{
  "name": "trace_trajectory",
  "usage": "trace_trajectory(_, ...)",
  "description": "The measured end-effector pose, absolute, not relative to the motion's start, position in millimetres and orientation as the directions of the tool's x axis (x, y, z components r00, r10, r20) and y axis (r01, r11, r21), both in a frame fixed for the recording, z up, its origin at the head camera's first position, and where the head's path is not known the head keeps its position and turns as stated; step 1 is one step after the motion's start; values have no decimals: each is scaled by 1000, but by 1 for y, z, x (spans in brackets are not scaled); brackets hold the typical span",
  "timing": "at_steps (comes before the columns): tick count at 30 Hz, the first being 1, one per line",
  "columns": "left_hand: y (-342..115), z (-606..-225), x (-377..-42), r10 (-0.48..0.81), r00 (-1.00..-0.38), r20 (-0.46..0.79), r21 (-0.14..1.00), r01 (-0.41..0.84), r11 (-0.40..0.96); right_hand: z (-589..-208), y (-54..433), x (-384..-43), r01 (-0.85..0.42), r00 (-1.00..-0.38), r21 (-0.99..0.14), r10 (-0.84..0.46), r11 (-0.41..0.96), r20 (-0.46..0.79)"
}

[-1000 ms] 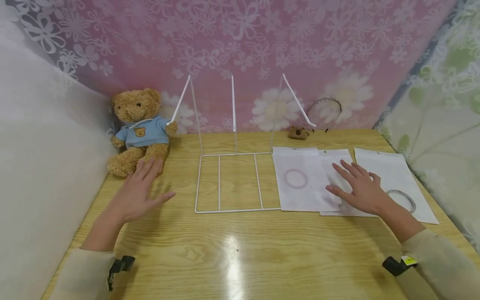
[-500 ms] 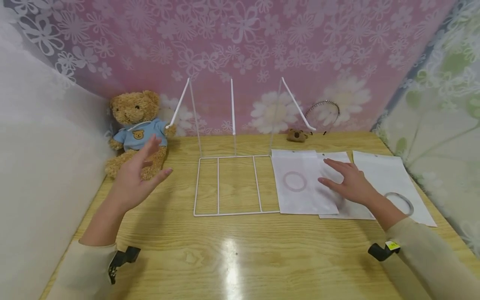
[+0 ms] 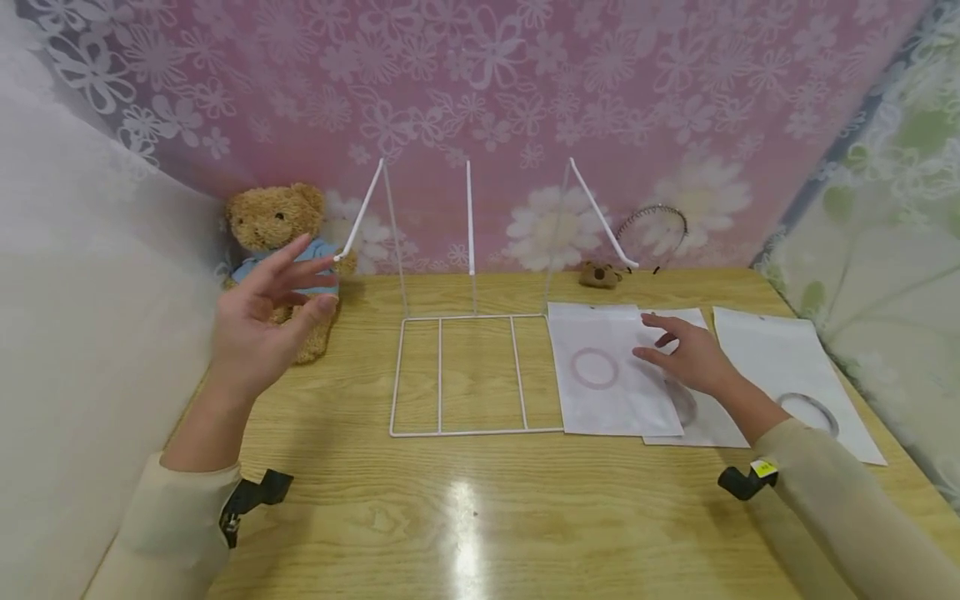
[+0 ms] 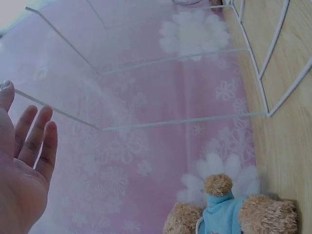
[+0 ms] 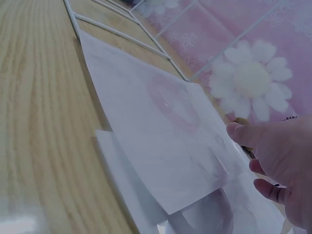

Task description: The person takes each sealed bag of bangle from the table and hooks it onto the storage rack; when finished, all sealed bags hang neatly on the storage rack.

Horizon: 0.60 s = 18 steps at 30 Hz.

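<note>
My left hand (image 3: 262, 325) is raised in front of the teddy bear (image 3: 273, 218), its fingers spread and holding nothing. In the head view its fingertips overlap the left prong of a white wire rack (image 3: 440, 375), which has three upright prongs. Over the white hang-hole bags my right hand (image 3: 693, 358) hovers with fingers loosely bent and nothing between them. The nearest bag (image 3: 626, 408) shows a pink ring (image 3: 573, 368) inside and overlaps a second bag (image 3: 723, 429). A third bag (image 3: 765, 342) at the right shows a grey ring (image 3: 831, 417).
A small brown bear-shaped item (image 3: 600, 275) lies at the back, beside a dark thin headband (image 3: 660, 208) leaning against the flowered pink wall. The wooden table (image 3: 360, 517) extends in front of the rack. A pale wall (image 3: 97, 292) bounds the left side.
My left hand has risen from the bear's legs toward the left prong. My right hand has moved left over the bags, its fingers drawing closer together. The rack and bags stay put.
</note>
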<state>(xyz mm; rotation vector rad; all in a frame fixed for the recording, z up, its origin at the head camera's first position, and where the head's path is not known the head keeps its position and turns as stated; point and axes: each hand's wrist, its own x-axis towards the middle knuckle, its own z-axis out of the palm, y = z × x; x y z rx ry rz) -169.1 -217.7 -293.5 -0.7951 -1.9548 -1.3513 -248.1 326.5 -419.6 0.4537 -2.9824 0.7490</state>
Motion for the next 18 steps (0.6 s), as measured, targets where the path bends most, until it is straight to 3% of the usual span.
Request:
trace_trajectory(11,-200,-277,-178,67,-547,835,527,828,191,-424,324,-272,-205,-978,-475,-198,856,67)
trace_trajectory(18,-194,-275,-182,89,-580,810,564,811,155,-429,327,-280,-136,-989,-500,-145,855,20)
